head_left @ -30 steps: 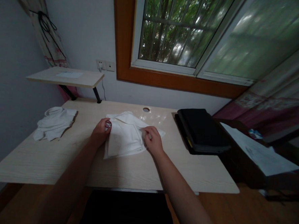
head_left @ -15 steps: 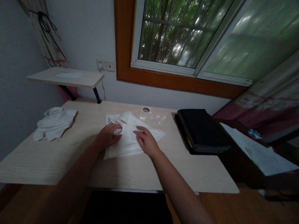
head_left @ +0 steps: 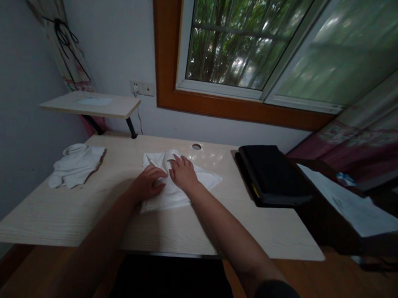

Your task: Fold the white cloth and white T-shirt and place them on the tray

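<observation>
A white cloth (head_left: 165,202), perhaps a garment, lies on the pale wooden desk in front of me. Its far part is bunched and folded, while a pointed corner spreads out to the right. My left hand (head_left: 146,184) rests at the cloth's left side, fingers curved and thumb held apart from them. On the bunched middle lies my right hand (head_left: 185,175), its fingers spread over the fabric. The two hands are close together, and they cover part of the folds. A second white cloth (head_left: 78,164), crumpled with a rolled upper edge, sits apart on the left of the desk.
The desk (head_left: 247,242) has a small raised shelf (head_left: 120,108) at its back left with a paper on it. Black folders (head_left: 273,176) are stacked on the right. Beyond them, a large paper sheet (head_left: 350,203) lies on a dark surface. A window stands behind.
My right hand has moved left and away from me onto the bunched part of the cloth, closer to my left hand. The view has shifted slightly.
</observation>
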`<state>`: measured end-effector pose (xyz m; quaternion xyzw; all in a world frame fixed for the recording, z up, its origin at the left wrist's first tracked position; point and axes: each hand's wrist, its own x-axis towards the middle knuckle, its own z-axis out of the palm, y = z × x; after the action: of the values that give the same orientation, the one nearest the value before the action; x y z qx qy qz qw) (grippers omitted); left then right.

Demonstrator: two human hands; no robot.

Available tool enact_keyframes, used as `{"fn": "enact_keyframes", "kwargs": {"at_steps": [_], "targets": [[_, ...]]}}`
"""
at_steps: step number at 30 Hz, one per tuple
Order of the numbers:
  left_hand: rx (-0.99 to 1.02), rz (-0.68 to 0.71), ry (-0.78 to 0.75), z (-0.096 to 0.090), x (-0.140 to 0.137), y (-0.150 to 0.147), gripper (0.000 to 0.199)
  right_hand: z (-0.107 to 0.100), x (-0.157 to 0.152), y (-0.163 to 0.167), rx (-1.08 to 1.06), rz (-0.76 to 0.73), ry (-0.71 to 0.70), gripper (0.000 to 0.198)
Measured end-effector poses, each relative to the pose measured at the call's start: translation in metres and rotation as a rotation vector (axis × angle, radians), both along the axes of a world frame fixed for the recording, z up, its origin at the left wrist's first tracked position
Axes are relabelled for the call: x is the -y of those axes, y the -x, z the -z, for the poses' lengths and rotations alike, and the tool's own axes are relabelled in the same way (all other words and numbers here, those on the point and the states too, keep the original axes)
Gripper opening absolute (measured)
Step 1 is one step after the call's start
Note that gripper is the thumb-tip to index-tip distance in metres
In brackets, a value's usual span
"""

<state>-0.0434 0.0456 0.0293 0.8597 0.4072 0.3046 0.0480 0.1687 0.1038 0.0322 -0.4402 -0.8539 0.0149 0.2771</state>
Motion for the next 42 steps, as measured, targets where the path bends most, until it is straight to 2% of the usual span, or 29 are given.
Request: {"fn": "enact_keyframes", "kwargs": {"at_steps": [4,8,12,15,18,21,25,27,32,36,38,42], "targets": [[0.088,-0.065,0.022,0.003,-0.002,0.003,0.031,-0.009,-0.025,-0.017,-0.204,0.117,0.015,0.027],[0.228,-0.149,-0.003,0.007,-0.004,0.006,0.035,-0.017,-0.049,-0.071,-0.471,0.253,-0.018,0.031],[0.226,-0.161,0.005,0.011,-0.006,0.004,0.036,-0.005,-0.054,-0.129,-0.569,0.441,0.015,0.027],[0.197,-0.125,0.019,0.012,-0.007,0.003,0.040,0.008,-0.043,-0.154,-0.548,0.455,0.058,0.024],[0.169,-0.102,0.023,0.011,-0.007,0.003,0.041,0.009,-0.023,-0.161,-0.495,0.389,-0.012,0.036],[0.144,-0.078,0.029,0.008,-0.006,0.003,0.039,-0.004,0.001,-0.153,-0.354,0.144,-0.061,0.050],[0.096,-0.019,0.050,0.005,-0.002,0.003,0.041,-0.019,0.031,-0.131,-0.087,-0.376,0.132,0.051],[0.078,0.002,0.087,0.005,-0.001,0.003,0.044,-0.019,0.042,-0.123,-0.039,-0.481,0.186,0.049],[0.074,0.061,0.118,0.011,-0.004,0.004,0.059,-0.006,0.050,-0.125,-0.041,-0.417,0.141,0.058],[0.061,0.058,0.100,0.017,-0.011,0.004,0.041,0.003,0.050,-0.136,-0.063,-0.359,0.145,0.058],[0.067,0.036,0.110,0.018,-0.012,0.004,0.034,0.004,0.051,-0.140,-0.083,-0.333,0.167,0.052],[0.160,-0.055,0.096,0.015,-0.011,0.005,0.032,0.003,0.052,-0.145,-0.021,-0.265,0.183,0.035]]}}
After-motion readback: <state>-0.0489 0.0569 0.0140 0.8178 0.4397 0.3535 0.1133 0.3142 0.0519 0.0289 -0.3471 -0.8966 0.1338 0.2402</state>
